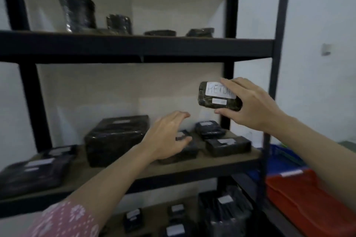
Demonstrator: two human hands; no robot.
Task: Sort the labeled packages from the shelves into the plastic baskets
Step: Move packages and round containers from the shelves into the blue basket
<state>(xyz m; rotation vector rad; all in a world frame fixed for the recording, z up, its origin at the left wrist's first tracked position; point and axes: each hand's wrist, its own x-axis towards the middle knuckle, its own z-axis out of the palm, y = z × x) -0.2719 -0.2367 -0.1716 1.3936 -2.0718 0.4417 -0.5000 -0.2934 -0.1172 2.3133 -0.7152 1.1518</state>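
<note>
the right hand [250, 102] pinches a small package [219, 96] (label reads "retur…") above the middle shelf [212, 161]; the left hand [165, 138] is spread, empty, over another package [183, 148] — a loose pinch could drop it short of the red basket [308, 194].

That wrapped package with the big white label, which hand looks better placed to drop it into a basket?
The right hand, probably. It already grips the labelled package, and the red basket and blue basket sit on its side. The left hand is empty, open over the shelf.
</note>
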